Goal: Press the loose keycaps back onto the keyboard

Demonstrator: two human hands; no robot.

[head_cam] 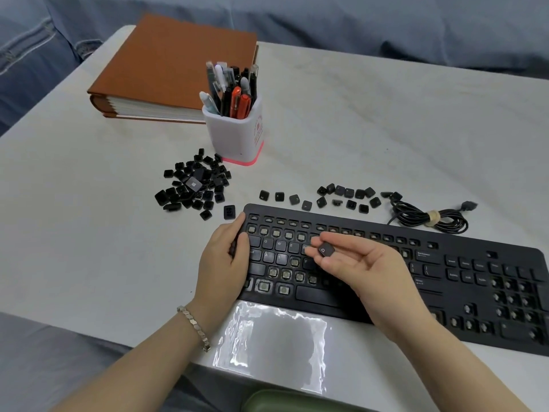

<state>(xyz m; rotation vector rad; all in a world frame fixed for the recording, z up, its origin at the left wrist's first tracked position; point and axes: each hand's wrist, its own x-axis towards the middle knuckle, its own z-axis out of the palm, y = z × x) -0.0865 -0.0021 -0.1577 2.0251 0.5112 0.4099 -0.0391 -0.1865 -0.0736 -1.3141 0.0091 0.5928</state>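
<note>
— Listing entry one: which keycap is in hand?
— Small square black plastic keycap marked D (326, 250), pinched between thumb and fingertips of the right hand (356, 264). It is held legend-up over the flat black plastic keyboard (430, 273), likely for matching to the bare socket (294, 261) beside S.
— Left hand?
— Left hand (225, 254) curled round the keyboard's left end, probably bracing it.
— Remaining stock?
— Heap of loose black keycaps (193, 185) and sorted row of black keycaps (326, 197), between the keyboard and the pale surface's (356, 129) far edge. The keyboard lies along the near edge.
</note>
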